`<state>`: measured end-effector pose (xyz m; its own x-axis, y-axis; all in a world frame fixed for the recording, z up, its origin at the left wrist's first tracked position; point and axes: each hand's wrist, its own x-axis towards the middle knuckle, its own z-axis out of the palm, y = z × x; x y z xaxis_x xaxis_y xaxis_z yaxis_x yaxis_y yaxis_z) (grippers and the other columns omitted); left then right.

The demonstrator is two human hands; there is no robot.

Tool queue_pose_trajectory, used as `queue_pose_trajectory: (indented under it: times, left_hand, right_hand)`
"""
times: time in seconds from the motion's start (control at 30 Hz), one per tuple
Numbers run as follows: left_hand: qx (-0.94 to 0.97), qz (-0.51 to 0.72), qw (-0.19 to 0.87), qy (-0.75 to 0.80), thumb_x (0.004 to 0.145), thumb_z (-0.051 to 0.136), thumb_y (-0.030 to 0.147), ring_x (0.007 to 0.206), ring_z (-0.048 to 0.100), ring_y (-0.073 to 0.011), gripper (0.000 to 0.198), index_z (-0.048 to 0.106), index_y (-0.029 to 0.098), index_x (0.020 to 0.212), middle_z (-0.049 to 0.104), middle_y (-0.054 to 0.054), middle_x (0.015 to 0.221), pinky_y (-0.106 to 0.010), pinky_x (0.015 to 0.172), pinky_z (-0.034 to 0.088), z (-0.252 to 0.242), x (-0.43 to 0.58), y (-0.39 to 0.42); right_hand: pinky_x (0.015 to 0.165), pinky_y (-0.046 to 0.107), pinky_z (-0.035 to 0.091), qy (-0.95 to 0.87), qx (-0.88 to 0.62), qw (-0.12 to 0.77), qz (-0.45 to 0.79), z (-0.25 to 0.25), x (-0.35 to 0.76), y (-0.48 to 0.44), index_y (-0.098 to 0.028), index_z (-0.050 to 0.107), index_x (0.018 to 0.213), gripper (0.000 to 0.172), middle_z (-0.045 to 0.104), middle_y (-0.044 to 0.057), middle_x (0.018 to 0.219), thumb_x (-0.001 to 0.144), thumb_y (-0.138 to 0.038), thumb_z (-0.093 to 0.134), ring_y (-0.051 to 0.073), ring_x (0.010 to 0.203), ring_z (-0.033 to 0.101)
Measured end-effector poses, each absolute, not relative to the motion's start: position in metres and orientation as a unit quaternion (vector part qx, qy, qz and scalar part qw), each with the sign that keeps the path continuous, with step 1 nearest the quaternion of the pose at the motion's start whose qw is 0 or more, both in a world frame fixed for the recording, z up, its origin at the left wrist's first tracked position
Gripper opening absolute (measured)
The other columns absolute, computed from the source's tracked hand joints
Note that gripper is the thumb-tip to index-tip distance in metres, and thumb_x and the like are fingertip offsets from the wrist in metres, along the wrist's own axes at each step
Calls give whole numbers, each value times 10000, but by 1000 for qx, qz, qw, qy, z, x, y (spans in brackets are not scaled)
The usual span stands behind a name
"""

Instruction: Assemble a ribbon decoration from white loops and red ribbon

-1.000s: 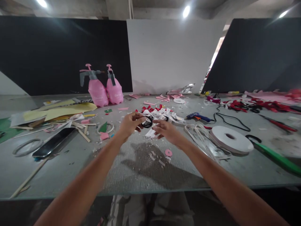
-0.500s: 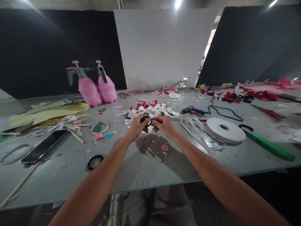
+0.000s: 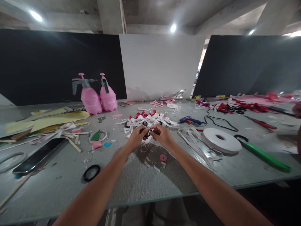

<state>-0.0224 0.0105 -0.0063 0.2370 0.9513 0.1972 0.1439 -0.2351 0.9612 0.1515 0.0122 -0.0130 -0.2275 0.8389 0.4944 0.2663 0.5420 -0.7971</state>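
My left hand (image 3: 136, 135) and my right hand (image 3: 161, 135) meet above the table's middle, fingers pinched together on a small black ring (image 3: 148, 131) held between them. Most of the ring is hidden by the fingertips. Just behind the hands lies a pile of white and red ribbon scraps (image 3: 150, 120). A small pink disc (image 3: 163, 157) and paper bits rest on the grey table (image 3: 145, 185) under my right wrist.
Another black ring (image 3: 91, 172) lies at the left front. A phone (image 3: 37, 155), yellow sheets (image 3: 47, 119) and sticks sit left; two pink spray bottles (image 3: 98, 95) stand behind. A white tape roll (image 3: 221, 140), green-handled tool (image 3: 263, 153) and blue glue gun (image 3: 189, 119) are right.
My hands have drawn closer together on the black ring and pulled slightly toward me. The camera view tilted up; a second black ring came into view at the left front.
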Motion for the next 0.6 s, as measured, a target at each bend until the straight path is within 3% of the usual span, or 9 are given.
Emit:
queue_pose_trajectory:
  times: [0.2,0.33,0.5,0.6]
  left_hand:
    - [637,440,486,405,799,550,567,623,591,-133,405,570,165,750,594,-2,686,-256,595,509,-6,-16,5]
    - [653,445,478,384,801,563,551,667,589,-140,393,583,160,767,604,-13,715,-266,637,511,-3,-10,1]
    - [688,450,425,378,862,497,504,697,571,-146,356,568,163,787,583,-15,738,-268,662,491,-1,-4,-1]
    - [730,438,338,401,900,454,431,714,561,-148,301,570,176,788,581,-7,739,-260,680,453,1,-1,-3]
  right_hand:
    - [525,230,385,-708,-371,497,338,-7,151,7,-223,676,823,230,594,-24,582,770,-447,684,121,507,507]
    - [529,237,417,-655,-368,535,386,-4,147,4,-225,577,676,284,581,-21,582,812,-473,609,127,518,521]
    - [515,247,438,-521,-348,595,504,-6,137,8,-214,522,615,322,540,-34,533,742,-483,645,123,498,510]
    - [492,233,403,-442,-346,631,536,-5,135,13,-207,487,573,321,493,-53,491,697,-447,660,102,464,463]
